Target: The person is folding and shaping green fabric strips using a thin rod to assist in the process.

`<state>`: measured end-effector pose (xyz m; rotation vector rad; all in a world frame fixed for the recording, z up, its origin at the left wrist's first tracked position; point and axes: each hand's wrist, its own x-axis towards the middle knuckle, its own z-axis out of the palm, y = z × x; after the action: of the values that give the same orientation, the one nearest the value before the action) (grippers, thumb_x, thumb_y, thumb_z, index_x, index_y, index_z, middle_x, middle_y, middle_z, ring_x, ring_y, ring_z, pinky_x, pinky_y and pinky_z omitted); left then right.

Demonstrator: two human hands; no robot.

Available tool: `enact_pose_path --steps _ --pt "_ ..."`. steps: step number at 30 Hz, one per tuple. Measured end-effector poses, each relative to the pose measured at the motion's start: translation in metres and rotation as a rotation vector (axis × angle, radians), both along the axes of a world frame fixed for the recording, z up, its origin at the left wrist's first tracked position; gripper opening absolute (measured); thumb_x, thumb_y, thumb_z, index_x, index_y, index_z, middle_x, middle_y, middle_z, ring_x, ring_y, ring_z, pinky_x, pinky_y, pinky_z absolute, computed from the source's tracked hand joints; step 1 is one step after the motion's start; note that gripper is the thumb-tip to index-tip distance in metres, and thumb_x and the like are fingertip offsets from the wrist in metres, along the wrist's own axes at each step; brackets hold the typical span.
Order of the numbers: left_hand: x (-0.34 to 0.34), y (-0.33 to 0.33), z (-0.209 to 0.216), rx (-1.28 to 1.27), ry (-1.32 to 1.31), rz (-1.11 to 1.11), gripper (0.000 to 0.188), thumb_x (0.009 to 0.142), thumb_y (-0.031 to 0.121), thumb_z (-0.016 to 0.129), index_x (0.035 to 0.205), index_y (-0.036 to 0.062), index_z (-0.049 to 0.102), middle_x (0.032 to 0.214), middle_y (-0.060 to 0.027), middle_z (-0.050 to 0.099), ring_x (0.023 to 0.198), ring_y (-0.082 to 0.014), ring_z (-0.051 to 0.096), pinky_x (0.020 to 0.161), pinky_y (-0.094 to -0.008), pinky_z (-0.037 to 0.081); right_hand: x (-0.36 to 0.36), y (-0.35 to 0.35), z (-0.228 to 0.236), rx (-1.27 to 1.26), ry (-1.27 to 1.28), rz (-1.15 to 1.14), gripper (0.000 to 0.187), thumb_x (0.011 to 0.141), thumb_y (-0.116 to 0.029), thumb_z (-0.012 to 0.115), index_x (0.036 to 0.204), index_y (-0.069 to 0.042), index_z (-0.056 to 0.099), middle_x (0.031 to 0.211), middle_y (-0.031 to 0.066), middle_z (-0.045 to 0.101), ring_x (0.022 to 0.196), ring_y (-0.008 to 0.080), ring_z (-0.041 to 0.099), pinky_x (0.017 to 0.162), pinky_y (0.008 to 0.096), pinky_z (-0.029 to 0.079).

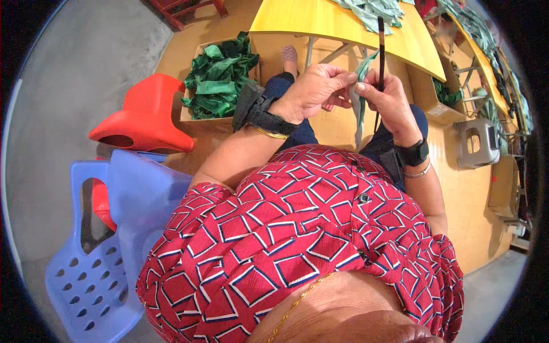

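- Head view: at about half past one from the frame's centre, a pale green strip [359, 108] is being held up, hanging roughly upright between two bare hands.
- By the left hand [327, 86], almost closed, the strip's left edge is being pinched between thumb and fingertips.
- By the right hand [391, 98], half curled, the strip is being pressed under the thumb; a thin dark stick [381, 48] is being kept among its fingers, though exactly how cannot be told.
- Toward one o'clock, pale green pieces [374, 10] are being carried by a yellow table [320, 20].
- At eleven o'clock, crumpled darker green pieces [217, 86] are being contained by an open cardboard box [185, 114].
- A red chair [148, 103] is being seen at ten o'clock, a blue chair [137, 194] toward eight, a grey stool [490, 140] near three.
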<state>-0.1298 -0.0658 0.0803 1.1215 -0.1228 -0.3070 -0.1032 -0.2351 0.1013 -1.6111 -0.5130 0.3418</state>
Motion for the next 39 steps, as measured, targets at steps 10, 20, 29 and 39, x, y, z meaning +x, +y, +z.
enact_pose_path --steps 10,20,29,39 --pt "-0.004 -0.012 0.004 0.028 -0.127 0.179 0.012 0.082 0.011 0.055 0.079 -0.0002 0.057 0.069 -0.0057 0.058 0.059 -0.0131 0.057 0.057 -0.0265 0.051 0.001 -0.007 -0.003 0.246 0.297 0.123 0.010 0.081 -0.015 0.058 0.080 -0.006 0.055 0.065 -0.0034 0.053 0.049 0.0017 0.038 0.044 0.0154 0.026" --pt "0.001 -0.014 0.005 0.628 -0.646 0.447 0.013 0.082 0.008 0.053 0.073 0.0003 0.059 0.063 -0.0004 0.056 0.057 -0.0052 0.051 0.052 -0.0204 0.043 0.003 -0.007 -0.001 0.152 0.136 -0.003 0.011 0.082 -0.016 0.054 0.078 -0.007 0.051 0.059 -0.0081 0.039 0.048 0.0008 0.031 0.042 0.0161 0.023" --pt "0.000 -0.007 0.004 0.025 -0.173 -0.021 0.023 0.088 0.025 0.047 0.086 0.0040 0.055 0.074 0.0004 0.056 0.063 -0.0088 0.054 0.062 -0.0234 0.046 0.002 -0.007 -0.003 0.153 0.069 0.011 0.014 0.086 -0.021 0.051 0.078 -0.009 0.050 0.061 -0.0082 0.041 0.051 0.0012 0.034 0.044 0.0160 0.027" --pt "-0.004 -0.006 0.010 0.220 -0.239 0.163 0.010 0.077 0.009 0.062 0.076 0.0016 0.055 0.070 -0.0018 0.057 0.064 -0.0085 0.055 0.057 -0.0223 0.047 0.002 -0.006 0.002 0.210 0.214 0.006 0.016 0.084 -0.020 0.054 0.078 -0.006 0.051 0.063 -0.0033 0.047 0.052 0.0047 0.042 0.045 0.0174 0.033"
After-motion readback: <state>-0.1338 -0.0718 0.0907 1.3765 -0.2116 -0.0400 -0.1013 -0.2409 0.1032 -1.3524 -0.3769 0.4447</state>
